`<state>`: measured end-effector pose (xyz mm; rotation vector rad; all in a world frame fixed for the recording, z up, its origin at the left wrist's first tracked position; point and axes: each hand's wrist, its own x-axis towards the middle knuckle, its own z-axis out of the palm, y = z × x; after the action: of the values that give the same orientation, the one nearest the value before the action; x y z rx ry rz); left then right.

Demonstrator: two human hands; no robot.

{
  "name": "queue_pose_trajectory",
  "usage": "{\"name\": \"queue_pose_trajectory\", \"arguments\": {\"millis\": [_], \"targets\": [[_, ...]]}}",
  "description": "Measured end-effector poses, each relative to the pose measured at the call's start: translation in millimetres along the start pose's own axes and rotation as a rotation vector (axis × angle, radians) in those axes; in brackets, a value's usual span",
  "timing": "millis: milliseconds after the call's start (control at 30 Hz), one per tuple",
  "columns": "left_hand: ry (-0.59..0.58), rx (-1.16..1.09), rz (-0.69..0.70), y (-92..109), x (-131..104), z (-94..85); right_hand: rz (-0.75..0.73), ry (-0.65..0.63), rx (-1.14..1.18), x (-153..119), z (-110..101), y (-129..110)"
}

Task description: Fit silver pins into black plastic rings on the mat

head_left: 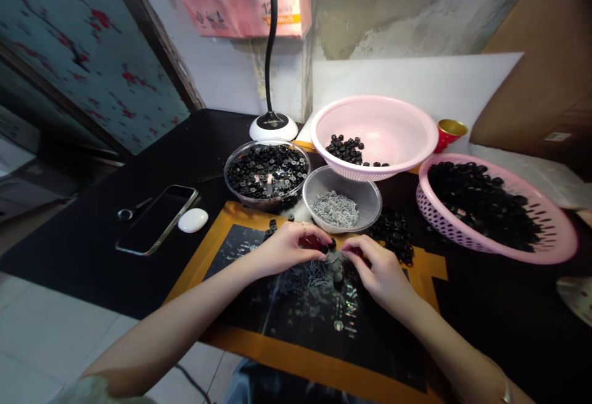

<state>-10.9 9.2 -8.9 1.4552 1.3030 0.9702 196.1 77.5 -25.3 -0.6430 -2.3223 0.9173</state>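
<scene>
Over the black mat (296, 348) my left hand (287, 245) pinches a small black round part (324, 248) between thumb and fingertips. Close to its right, my right hand (380, 266) has its thumb and index finger pressed together; whatever sits between them is too small to make out. Under the hands lies a loose pile of grey screws (316, 273). A black cap-like piece (338, 278) rests beside that pile. Just beyond my fingers stands a clear bowl of screws (335, 209). Several black washers (272, 226) lie by my left wrist.
Behind are a clear bowl of black discs (268, 173), a pink colander (374, 111) and a lamp base (274, 127). At right stand a pink basket of black parts (562, 240) and a heap of black rings (393, 234). A phone (157, 219) and white oval object (193, 220) lie left.
</scene>
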Motion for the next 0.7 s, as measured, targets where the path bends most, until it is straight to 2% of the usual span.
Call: {"name": "queue_pose_trajectory", "arguments": {"millis": [100,200,400,600,700], "targets": [[0.006,-0.102,-0.052,-1,-1,3.1,0.113,0.051,0.163,-2,-3,-5],[0.003,-0.134,-0.019,0,-3,5.9,0.101,0.048,0.245,-3,-4,-11],[0.027,-0.11,0.047,4,-3,8.2,0.018,0.001,0.204,-2,-7,-16],[0.027,-0.139,-0.005,5,-3,8.5,0.161,0.048,0.285,-5,-5,-12],[0.035,-0.195,-0.042,5,-3,9.4,0.18,0.095,0.286,-6,-4,-13]]}}
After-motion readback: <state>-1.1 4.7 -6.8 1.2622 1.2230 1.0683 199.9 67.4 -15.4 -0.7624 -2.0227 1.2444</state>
